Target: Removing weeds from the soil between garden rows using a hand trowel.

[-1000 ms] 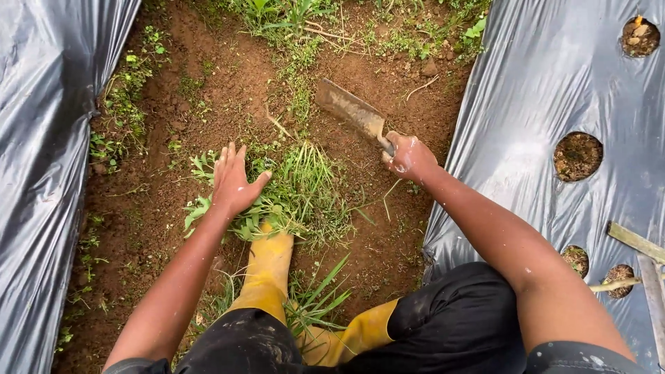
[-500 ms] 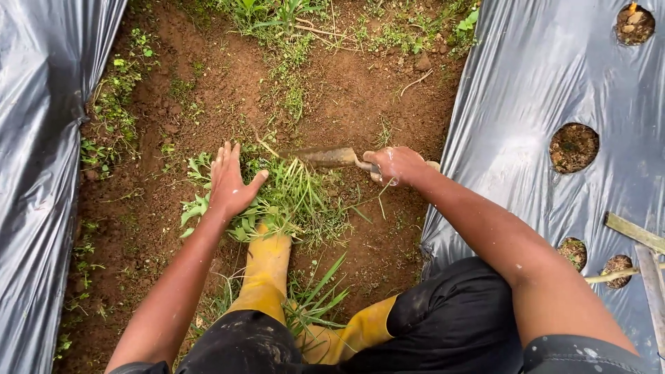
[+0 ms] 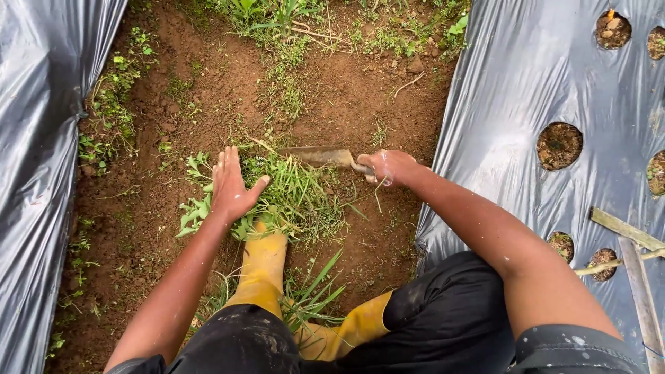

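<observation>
My left hand point(image 3: 232, 183) lies flat, fingers spread, on a heap of cut green weeds point(image 3: 294, 197) on the brown soil. My right hand point(image 3: 389, 166) grips the handle of a small hand hoe. Its muddy metal blade point(image 3: 317, 156) rests low against the far edge of the weed heap, pointing left. Just below the heap are my yellow rubber boots point(image 3: 267, 266), and black trousers fill the bottom of the view.
Grey plastic mulch sheets point(image 3: 526, 90) cover raised beds on both sides of the dirt furrow point(image 3: 208, 90); the right sheet has several round planting holes point(image 3: 558, 145). Wooden sticks point(image 3: 634, 256) lie at the right edge. More weeds point(image 3: 277, 14) grow at the far end.
The hoe blade came down from its raised spot further up the furrow and pulled in against the weed heap. My left hand stayed on the weeds.
</observation>
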